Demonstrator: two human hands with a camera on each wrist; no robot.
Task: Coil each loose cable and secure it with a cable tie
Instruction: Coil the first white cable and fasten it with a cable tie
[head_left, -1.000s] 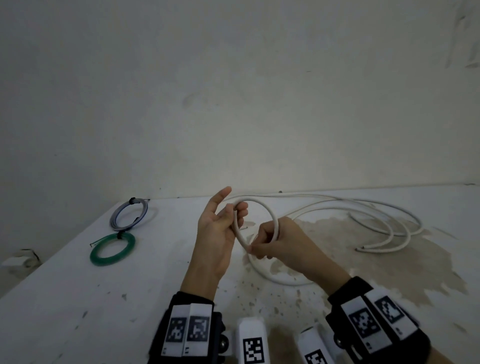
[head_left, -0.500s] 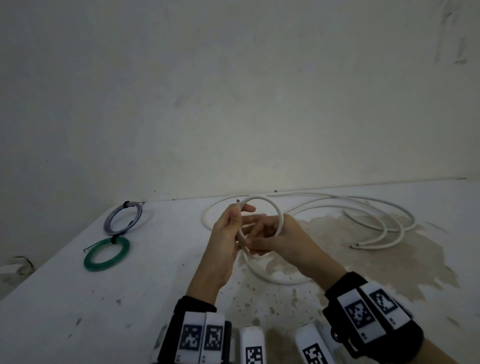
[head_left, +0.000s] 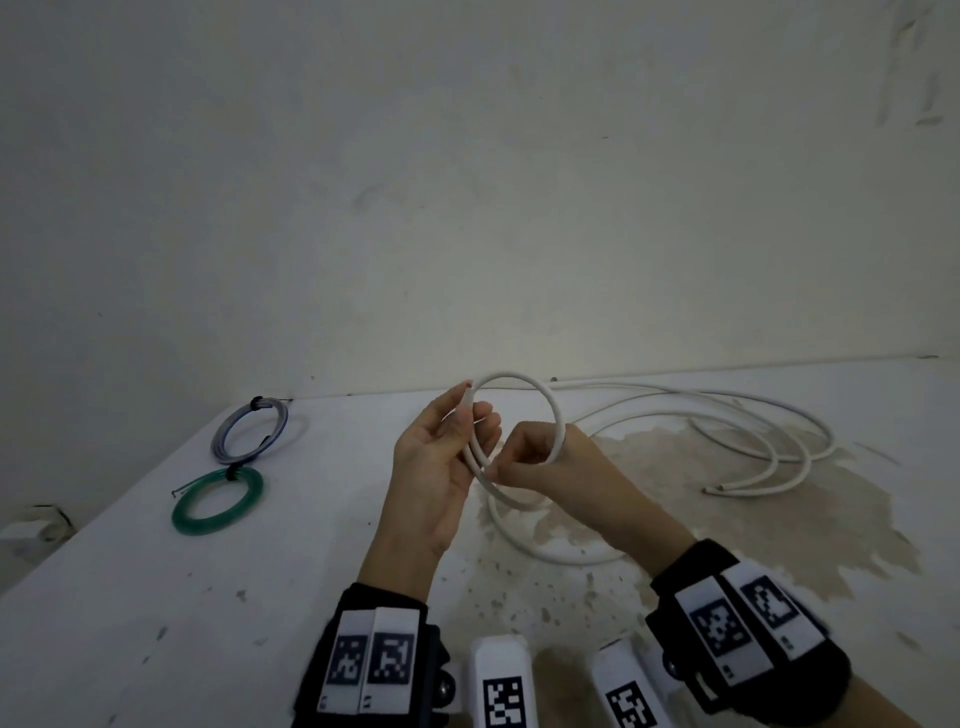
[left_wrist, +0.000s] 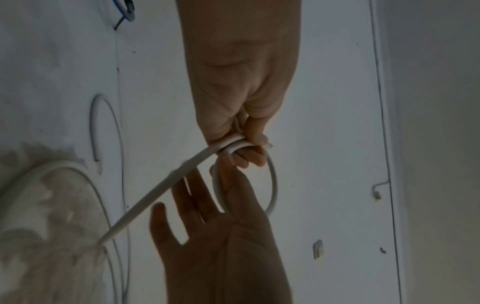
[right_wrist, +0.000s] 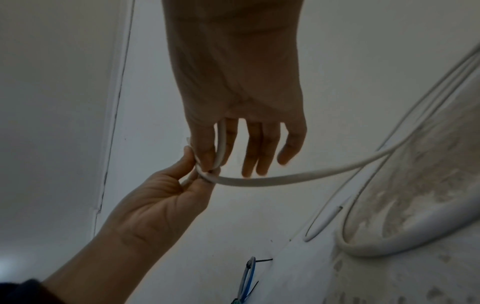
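Above the stained white table (head_left: 156, 597), both hands hold one raised loop of the white cable (head_left: 558, 421). The left hand (head_left: 436, 467) stands palm inward, thumb and curled fingers pinching the cut cable end and the strand beside it at the loop's left edge; the end pokes up just past the fingertips. The right hand (head_left: 540, 457) is clenched on the loop's lower right side, its fingers curled round the strand where two turns cross. From that crossing the cable drops to the table, sweeps in a wide arc toward the person, then runs to the loose loops lying well to the right, where the other cut end rests on the brown stain.

Half a second ago the loop was smaller and sat low between the hands, the left fingers closed over its top. Now it is wider and stands higher, its crown clear above both hands, and the hands are a little further apart. A second ago the left forefinger pointed straight up; now it is folded on the cable.

At the far left the grey-blue coiled cable (head_left: 249, 431) and the green coiled cable (head_left: 218, 499) lie just beside each other, each bound with a dark tie, as before
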